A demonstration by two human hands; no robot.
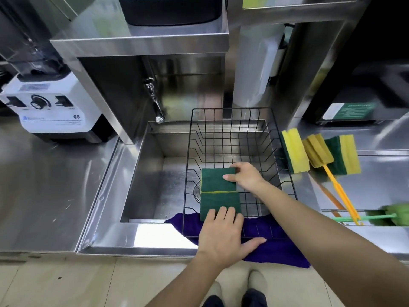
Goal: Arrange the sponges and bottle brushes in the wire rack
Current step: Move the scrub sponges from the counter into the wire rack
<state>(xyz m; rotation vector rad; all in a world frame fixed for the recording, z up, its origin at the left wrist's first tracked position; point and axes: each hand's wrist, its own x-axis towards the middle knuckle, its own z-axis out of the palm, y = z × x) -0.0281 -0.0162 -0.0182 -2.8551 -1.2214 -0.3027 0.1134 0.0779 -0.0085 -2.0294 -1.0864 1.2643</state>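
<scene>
A black wire rack (232, 120) sits over the right part of the sink. Two sponges lie green side up in its front left, edge to edge. My right hand (244, 177) grips the right edge of the far sponge (215, 179). My left hand (223, 235) rests flat with its fingertips on the near sponge (218, 202). On the counter to the right lie a yellow and green sponge (295, 150), another sponge (344, 155), a yellow bottle brush (318, 150) with an orange handle, and a green bottle brush (396, 214).
A purple cloth (274, 247) lies under the rack's front edge and hangs over the counter. The steel sink (152, 173) has a tap (155, 100) at the back. A white blender base (51, 109) stands on the left counter. A steel shelf overhangs behind the sink.
</scene>
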